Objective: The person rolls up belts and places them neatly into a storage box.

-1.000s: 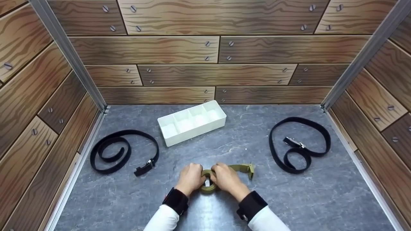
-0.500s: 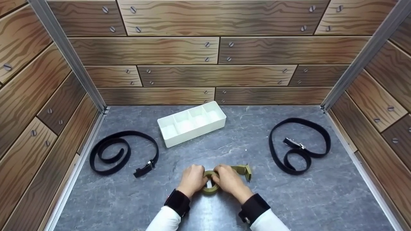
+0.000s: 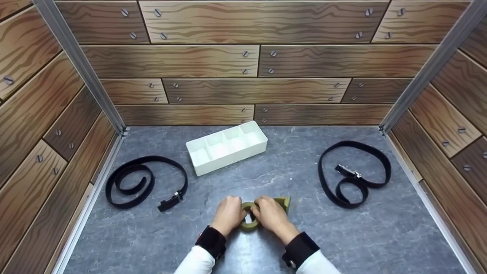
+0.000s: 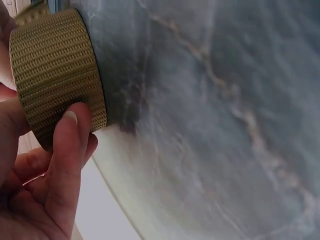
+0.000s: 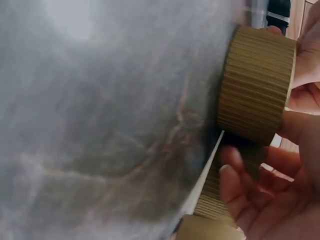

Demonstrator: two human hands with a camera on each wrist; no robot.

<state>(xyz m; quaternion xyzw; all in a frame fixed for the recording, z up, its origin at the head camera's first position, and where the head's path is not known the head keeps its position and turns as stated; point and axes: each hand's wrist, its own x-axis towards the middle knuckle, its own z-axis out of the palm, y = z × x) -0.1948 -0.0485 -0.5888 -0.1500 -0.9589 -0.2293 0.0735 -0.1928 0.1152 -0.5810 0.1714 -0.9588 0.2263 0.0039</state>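
An olive webbing belt (image 3: 249, 227) is wound into a round coil standing on edge-side against the grey tabletop, low in the middle of the head view. My left hand (image 3: 228, 214) grips the coil's left side; in the left wrist view, fingertips press the ribbed outer layer (image 4: 60, 70). From the right, my right hand (image 3: 272, 217) holds the coil, its fingers curled at the point where the strap leaves the roll (image 5: 257, 82). A short tail with its buckle end (image 3: 284, 203) sticks out beyond the right hand, partly hidden by it.
Behind the hands stands a white four-part tray (image 3: 228, 156), set at a slant. One black belt (image 3: 131, 203) lies loosely coiled at left, its buckle toward the middle. Another black belt (image 3: 355, 142) lies looped at right. Wood-patterned walls (image 3: 213, 91) enclose three sides.
The olive belt's tail has become shorter, its buckle end drawn left toward the right hand. Both hands keep hold of the coil and have shifted only slightly.
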